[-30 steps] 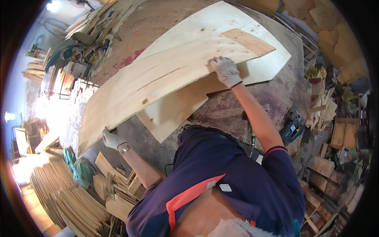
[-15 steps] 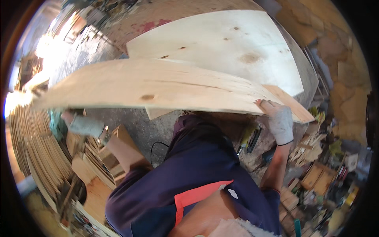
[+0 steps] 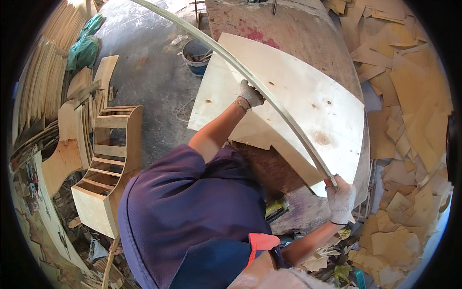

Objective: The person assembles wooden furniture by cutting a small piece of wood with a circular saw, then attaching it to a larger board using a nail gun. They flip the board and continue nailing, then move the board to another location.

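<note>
A long plywood board (image 3: 281,113) stands on edge, so that mostly its narrow, bowed rim shows, running from the top left down to the right. My gloved right hand (image 3: 340,198) is closed on its near right end. My gloved left hand (image 3: 251,94) grips it around mid-length from its near side; some fingers are hidden against the wood. Beneath lies a wide, pale plywood sheet (image 3: 332,106) with dark knots, flat on the stained workbench (image 3: 308,36). The upright board casts a shadow over the sheet's near part.
A dark bucket (image 3: 196,50) stands on the concrete floor left of the bench. Further left are a curved wooden frame with slats (image 3: 109,149), stacked thin boards (image 3: 41,91) and a green bag (image 3: 83,52). Plywood offcuts (image 3: 402,139) cover the ground at right.
The board has tipped from showing its broad face to standing on edge. My left hand has moved up and right over the sheet, my right hand lower. My view has turned too.
</note>
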Demonstrator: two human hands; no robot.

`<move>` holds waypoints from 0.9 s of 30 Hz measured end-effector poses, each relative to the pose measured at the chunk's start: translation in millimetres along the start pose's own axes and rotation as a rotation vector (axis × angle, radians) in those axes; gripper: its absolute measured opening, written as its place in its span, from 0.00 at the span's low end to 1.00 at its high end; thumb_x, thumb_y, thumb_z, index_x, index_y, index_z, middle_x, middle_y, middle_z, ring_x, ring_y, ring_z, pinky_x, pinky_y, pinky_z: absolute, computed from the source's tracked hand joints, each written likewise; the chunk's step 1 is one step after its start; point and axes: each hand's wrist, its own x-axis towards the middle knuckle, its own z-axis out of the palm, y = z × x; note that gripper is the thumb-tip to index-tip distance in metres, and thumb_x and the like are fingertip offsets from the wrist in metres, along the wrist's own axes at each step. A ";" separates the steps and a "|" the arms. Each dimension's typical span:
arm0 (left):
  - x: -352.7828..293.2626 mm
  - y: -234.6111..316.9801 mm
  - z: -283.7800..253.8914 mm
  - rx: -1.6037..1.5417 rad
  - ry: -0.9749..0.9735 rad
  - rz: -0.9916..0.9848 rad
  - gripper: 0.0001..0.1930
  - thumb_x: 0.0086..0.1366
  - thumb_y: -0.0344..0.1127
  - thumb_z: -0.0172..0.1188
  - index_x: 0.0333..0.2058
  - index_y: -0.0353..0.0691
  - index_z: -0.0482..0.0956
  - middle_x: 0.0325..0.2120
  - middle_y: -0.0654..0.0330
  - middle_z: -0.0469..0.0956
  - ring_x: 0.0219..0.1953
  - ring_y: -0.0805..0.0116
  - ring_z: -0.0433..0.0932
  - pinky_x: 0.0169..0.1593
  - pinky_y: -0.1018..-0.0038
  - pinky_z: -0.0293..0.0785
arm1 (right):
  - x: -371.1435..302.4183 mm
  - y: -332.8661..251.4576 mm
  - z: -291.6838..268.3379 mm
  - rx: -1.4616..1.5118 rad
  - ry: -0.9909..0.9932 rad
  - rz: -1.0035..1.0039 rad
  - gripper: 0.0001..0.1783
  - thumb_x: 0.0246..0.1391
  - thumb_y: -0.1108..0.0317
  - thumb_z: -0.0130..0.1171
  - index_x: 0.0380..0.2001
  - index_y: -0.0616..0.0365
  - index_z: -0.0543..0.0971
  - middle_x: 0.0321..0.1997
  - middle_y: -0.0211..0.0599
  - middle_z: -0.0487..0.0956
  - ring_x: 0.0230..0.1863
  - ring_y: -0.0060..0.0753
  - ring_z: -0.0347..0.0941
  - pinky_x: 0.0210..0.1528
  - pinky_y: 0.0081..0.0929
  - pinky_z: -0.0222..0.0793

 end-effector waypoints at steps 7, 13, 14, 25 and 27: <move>-27.1 -4.3 35.3 -0.024 -0.223 0.378 0.31 0.69 0.66 0.43 0.53 0.47 0.76 0.50 0.56 0.80 0.53 0.47 0.78 0.59 0.45 0.75 | 4.8 0.3 -19.9 0.022 0.244 -0.017 0.13 0.42 0.70 0.76 0.31 0.58 0.83 0.30 0.53 0.81 0.30 0.55 0.80 0.32 0.39 0.74; -161.3 31.6 -15.1 0.114 -0.006 -0.102 0.27 0.70 0.56 0.44 0.58 0.50 0.77 0.55 0.56 0.80 0.59 0.56 0.76 0.62 0.50 0.72 | 52.8 21.3 -28.8 0.036 0.575 0.070 0.18 0.44 0.57 0.79 0.26 0.58 0.82 0.23 0.44 0.80 0.23 0.45 0.70 0.30 0.36 0.70; -177.4 40.2 -25.5 0.153 0.034 -0.134 0.27 0.70 0.56 0.45 0.58 0.49 0.77 0.55 0.56 0.79 0.59 0.56 0.75 0.62 0.50 0.72 | 72.7 21.7 -10.8 0.118 0.656 0.140 0.24 0.49 0.50 0.76 0.22 0.59 0.78 0.18 0.44 0.74 0.20 0.46 0.65 0.27 0.37 0.65; -247.4 75.1 -122.7 0.445 0.383 -0.165 0.29 0.70 0.55 0.47 0.62 0.44 0.71 0.60 0.52 0.74 0.62 0.52 0.71 0.63 0.50 0.71 | 223.3 17.7 125.5 0.048 0.307 0.023 0.31 0.62 0.38 0.56 0.17 0.51 0.79 0.19 0.44 0.79 0.23 0.49 0.80 0.28 0.46 0.72; -250.0 77.3 -126.1 0.493 0.414 -0.176 0.30 0.70 0.55 0.48 0.63 0.43 0.70 0.60 0.51 0.73 0.62 0.51 0.71 0.63 0.50 0.70 | 241.7 23.0 137.1 0.051 0.174 0.046 0.33 0.62 0.36 0.53 0.19 0.54 0.82 0.21 0.48 0.80 0.26 0.52 0.81 0.32 0.48 0.74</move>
